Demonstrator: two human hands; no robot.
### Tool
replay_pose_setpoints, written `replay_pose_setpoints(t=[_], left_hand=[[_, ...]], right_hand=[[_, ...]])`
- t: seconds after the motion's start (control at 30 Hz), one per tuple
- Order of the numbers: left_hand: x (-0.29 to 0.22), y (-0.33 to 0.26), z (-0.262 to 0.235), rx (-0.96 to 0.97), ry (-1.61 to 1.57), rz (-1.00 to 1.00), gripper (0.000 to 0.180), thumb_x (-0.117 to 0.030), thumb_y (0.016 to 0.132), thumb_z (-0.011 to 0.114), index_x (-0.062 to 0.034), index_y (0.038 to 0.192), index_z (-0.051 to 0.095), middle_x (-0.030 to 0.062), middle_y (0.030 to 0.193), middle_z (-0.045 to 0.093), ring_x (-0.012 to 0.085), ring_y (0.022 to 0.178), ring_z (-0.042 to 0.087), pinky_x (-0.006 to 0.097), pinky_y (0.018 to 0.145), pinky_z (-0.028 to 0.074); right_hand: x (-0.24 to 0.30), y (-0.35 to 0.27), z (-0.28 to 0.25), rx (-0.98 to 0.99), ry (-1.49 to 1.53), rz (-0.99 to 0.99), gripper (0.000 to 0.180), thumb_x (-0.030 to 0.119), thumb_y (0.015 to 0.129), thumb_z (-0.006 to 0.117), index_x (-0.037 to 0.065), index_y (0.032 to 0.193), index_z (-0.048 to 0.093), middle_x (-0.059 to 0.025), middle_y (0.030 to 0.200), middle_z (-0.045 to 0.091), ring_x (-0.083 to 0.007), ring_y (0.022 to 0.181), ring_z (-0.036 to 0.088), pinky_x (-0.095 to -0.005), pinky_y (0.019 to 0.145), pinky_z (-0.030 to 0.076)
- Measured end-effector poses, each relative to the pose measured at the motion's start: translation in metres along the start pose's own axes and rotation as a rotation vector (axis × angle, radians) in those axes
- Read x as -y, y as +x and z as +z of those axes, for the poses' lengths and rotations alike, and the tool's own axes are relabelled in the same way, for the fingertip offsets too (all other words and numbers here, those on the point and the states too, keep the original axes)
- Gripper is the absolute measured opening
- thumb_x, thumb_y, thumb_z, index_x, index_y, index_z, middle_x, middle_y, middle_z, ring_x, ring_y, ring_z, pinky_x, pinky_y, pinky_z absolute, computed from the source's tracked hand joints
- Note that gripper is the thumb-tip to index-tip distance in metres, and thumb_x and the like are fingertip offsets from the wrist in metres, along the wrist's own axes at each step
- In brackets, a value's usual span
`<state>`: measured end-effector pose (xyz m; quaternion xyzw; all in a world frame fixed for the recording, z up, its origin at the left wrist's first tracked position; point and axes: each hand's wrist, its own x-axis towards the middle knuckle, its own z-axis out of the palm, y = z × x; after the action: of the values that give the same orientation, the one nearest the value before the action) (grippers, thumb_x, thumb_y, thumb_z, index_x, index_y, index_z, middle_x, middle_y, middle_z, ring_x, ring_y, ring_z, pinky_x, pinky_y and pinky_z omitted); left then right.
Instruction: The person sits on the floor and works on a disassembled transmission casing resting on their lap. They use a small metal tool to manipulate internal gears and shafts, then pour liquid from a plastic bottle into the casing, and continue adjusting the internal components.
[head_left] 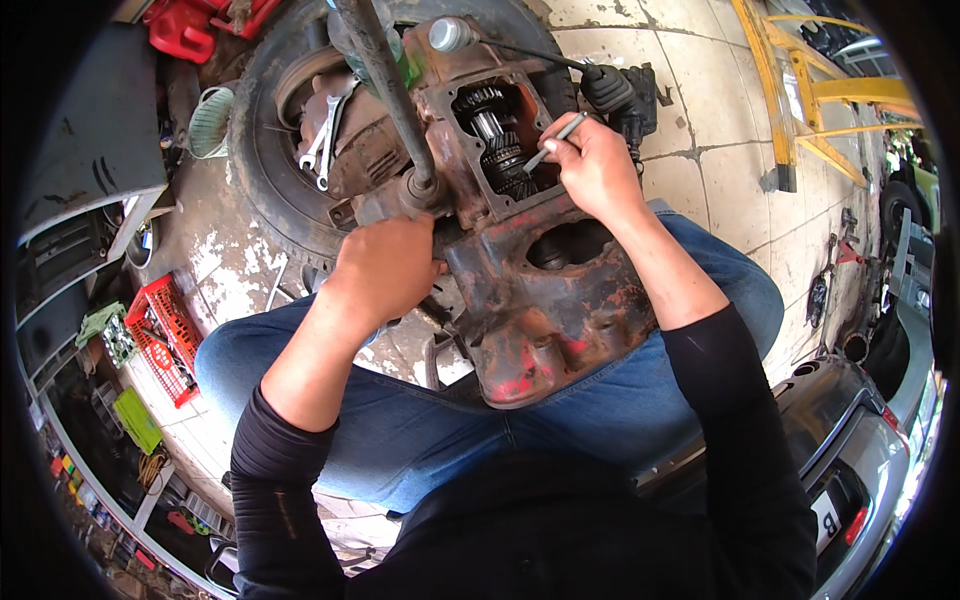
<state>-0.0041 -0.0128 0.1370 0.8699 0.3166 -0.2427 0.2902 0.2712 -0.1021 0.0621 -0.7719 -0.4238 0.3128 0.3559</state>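
A rusty red gearbox housing [545, 300] lies between my knees, resting partly on a black tyre [262, 150]. Its top opening shows steel gears [500, 150]. My right hand [598, 168] is shut on a thin metal tool [553, 142] whose tip points into the gear opening. My left hand [385, 268] grips the housing's left side, just below a dark lever shaft [385, 80] that rises from it. Two wrenches [325, 140] lie on the casing inside the tyre.
A red plastic crate [165, 340] with tools stands on the floor at left. A red container [185, 30] sits at top left. A yellow metal frame [800, 90] is at top right, a grey car [850, 440] at lower right. A black rubber boot [615, 90] lies beyond the gearbox.
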Motion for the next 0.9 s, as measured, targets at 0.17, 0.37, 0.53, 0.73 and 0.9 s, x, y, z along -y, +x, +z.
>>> replay_pose_setpoints(t=[0.17, 0.37, 0.53, 0.73, 0.9], left_hand=[[0.009, -0.002, -0.016, -0.021, 0.024, -0.054, 0.047, -0.03, 0.096, 0.079, 0.0043, 0.124, 0.064, 0.0274, 0.114, 0.074, 0.0469, 0.114, 0.07, 0.055, 0.096, 0.055], [0.019, -0.004, -0.029, -0.152, 0.02, -0.102, 0.048, -0.031, 0.095, 0.079, 0.0053, 0.125, 0.066, 0.0286, 0.116, 0.074, 0.047, 0.117, 0.069, 0.055, 0.099, 0.055], [0.026, 0.002, -0.026, -0.054, 0.063, -0.197, 0.05, -0.027, 0.094, 0.08, 0.0023, 0.132, 0.068, 0.0278, 0.122, 0.074, 0.0451, 0.12, 0.069, 0.053, 0.1, 0.055], [0.06, 0.006, -0.015, -0.105, 0.106, -0.267, 0.041, -0.032, 0.09, 0.084, -0.0008, 0.115, 0.076, 0.0231, 0.113, 0.078, 0.0416, 0.113, 0.075, 0.051, 0.097, 0.059], [0.055, 0.019, -0.004, -0.045, 0.04, -0.31, 0.052, -0.031, 0.085, 0.089, -0.0016, 0.126, 0.075, 0.0255, 0.119, 0.076, 0.0433, 0.119, 0.071, 0.052, 0.102, 0.056]], right_hand=[[-0.003, 0.004, -0.001, -0.049, 0.139, -0.018, 0.005, 0.007, 0.101, 0.071, 0.004, 0.105, 0.074, -0.0179, 0.087, 0.079, -0.03, 0.084, 0.08, -0.0404, 0.076, 0.059], [0.004, 0.007, -0.011, -0.064, 0.023, 0.039, 0.007, 0.004, 0.107, 0.066, 0.0, 0.108, 0.071, -0.0125, 0.097, 0.081, -0.0183, 0.089, 0.08, -0.0313, 0.076, 0.06], [0.014, 0.002, -0.009, -0.004, -0.176, -0.015, 0.006, 0.004, 0.106, 0.067, -0.001, 0.106, 0.071, -0.0121, 0.096, 0.081, -0.0181, 0.089, 0.08, -0.0319, 0.079, 0.061], [-0.009, -0.002, 0.0, 0.097, 0.007, 0.052, 0.005, 0.006, 0.101, 0.071, 0.002, 0.103, 0.072, -0.0195, 0.083, 0.075, -0.0324, 0.075, 0.075, -0.0405, 0.07, 0.055], [0.006, 0.002, -0.008, 0.006, -0.08, 0.013, 0.006, 0.007, 0.101, 0.07, 0.003, 0.102, 0.073, -0.0194, 0.081, 0.075, -0.0354, 0.074, 0.075, -0.0426, 0.07, 0.055]])
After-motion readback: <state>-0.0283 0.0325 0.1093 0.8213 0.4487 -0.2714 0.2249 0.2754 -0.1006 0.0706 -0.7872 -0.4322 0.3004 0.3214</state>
